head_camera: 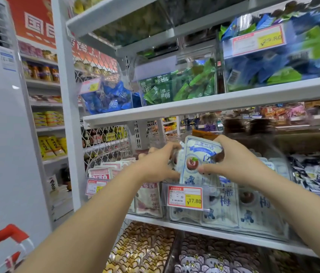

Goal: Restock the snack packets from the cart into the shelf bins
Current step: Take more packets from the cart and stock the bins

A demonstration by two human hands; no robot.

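Both hands hold pale blue snack packets (196, 160) upright over a clear shelf bin (224, 217); left hand (159, 164) and right hand (232, 160) pinch the sides with curled fingers. The pouches look light, soft and slippery, best gripped at the edges

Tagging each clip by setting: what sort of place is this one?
Most likely a grocery or snack shop aisle: white shelves of clear bins holding snack packets, a price tag reading 17.80, and a red cart handle lower left.
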